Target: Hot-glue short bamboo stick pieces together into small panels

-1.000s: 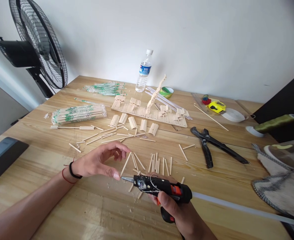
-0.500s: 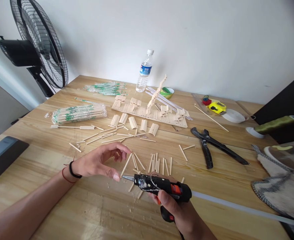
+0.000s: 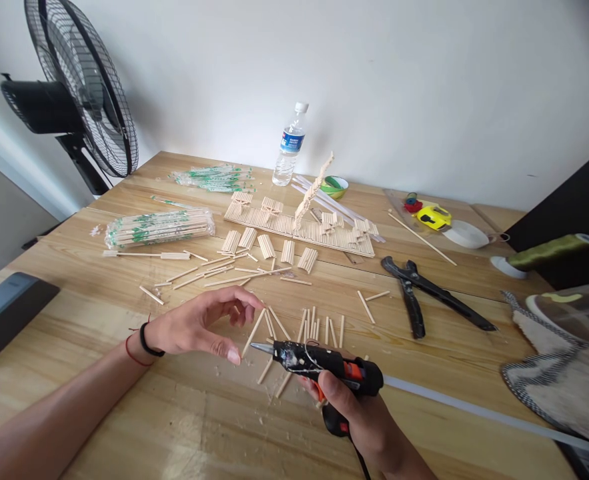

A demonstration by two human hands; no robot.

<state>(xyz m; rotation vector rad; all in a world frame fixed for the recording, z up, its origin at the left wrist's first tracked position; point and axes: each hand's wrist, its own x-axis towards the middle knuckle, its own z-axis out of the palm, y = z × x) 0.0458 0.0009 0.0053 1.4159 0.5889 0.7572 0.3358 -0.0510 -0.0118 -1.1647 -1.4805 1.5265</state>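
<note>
Wide wooden table; long slatted stick model towards back. Nearer, black glue gun, right hand wrapped round grip; looks hard, fairly light, nozzle probably hot. Left hand, thumb and forefinger pinching short wooden stick by its ends, nozzle just beside lower one. Stick likely featherlight, stiff, snappable; best held mid-length, clear of nozzle.

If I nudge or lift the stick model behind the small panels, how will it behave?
The stick model is probably light, being built of thin wooden sticks. Its leaning post looks fragile, rising tall and slender. The long, flat base would likely slide before tipping.
</note>
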